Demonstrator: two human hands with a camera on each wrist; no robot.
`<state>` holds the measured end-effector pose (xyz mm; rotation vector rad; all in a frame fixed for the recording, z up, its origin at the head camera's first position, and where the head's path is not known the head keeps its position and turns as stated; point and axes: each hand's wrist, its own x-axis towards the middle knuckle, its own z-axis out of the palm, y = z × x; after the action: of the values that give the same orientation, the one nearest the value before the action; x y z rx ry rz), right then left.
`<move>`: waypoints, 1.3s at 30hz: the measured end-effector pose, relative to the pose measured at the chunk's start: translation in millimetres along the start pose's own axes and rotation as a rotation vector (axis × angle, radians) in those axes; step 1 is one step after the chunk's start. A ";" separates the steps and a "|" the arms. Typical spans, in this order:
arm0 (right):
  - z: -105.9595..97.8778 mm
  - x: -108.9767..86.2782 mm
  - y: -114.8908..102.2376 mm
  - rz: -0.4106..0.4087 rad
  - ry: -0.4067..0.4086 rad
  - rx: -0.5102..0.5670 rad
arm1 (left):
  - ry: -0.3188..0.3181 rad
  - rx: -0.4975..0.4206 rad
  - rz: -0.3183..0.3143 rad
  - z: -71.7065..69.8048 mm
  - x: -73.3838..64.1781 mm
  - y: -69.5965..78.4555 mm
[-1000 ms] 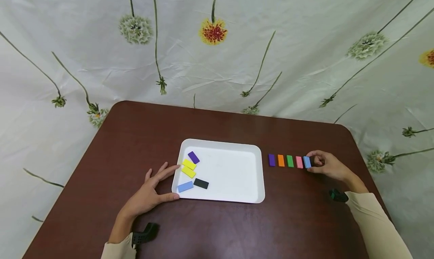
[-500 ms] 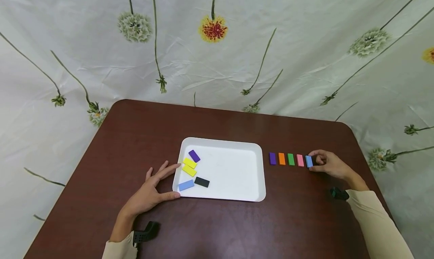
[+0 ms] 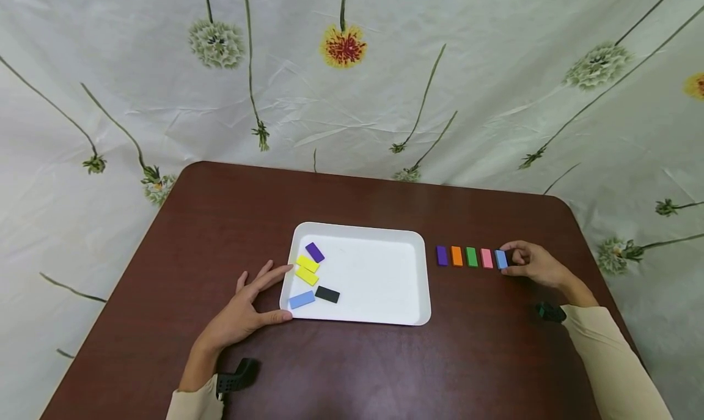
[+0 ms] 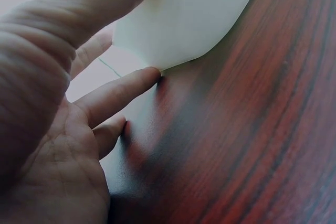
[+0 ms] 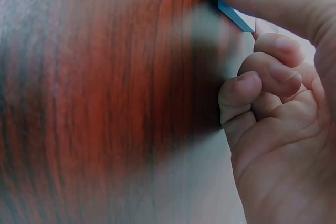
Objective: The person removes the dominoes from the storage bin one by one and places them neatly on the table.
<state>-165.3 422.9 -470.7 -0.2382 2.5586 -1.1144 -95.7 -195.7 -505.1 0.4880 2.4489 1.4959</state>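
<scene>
My right hand (image 3: pixel 539 266) pinches a light blue block (image 3: pixel 500 259) between thumb and index finger, the other fingers curled into the palm. In the right wrist view only a corner of this block (image 5: pixel 236 17) shows past the thumb. It stands at the right end of a row with a pink block (image 3: pixel 486 258), a green block (image 3: pixel 471 257), an orange block (image 3: pixel 456 256) and a purple block (image 3: pixel 442 255). My left hand (image 3: pixel 236 316) lies spread at the left side of a white tray (image 3: pixel 379 279), thumb and index fingertip on its rim.
Inside the tray's left part lie a purple block (image 3: pixel 315 252), two yellow blocks (image 3: pixel 307 276), a blue block (image 3: pixel 302 299) and a black block (image 3: pixel 327 294). All rests on a dark brown table (image 3: pixel 363 371). A flowered cloth (image 3: pixel 484 132) hangs behind it.
The light blue block at the row's end has shifted slightly right, away from the pink one, and stands straighter. My left hand has stayed at the tray.
</scene>
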 end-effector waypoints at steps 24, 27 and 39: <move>2.5 -2.1 4.5 -0.055 0.036 0.011 | -0.003 0.007 -0.022 -0.7 -1.0 2.4; 2.3 -4.3 5.0 -0.075 0.038 0.030 | -0.006 0.009 -0.018 -0.2 -0.8 2.5; 7.8 11.4 -27.0 -0.122 0.013 0.015 | -0.010 0.002 -0.016 -2.0 -1.1 0.5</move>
<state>-172.6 396.0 -458.5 -0.3897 2.5757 -1.1820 -95.3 -197.5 -503.7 0.4742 2.4407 1.4819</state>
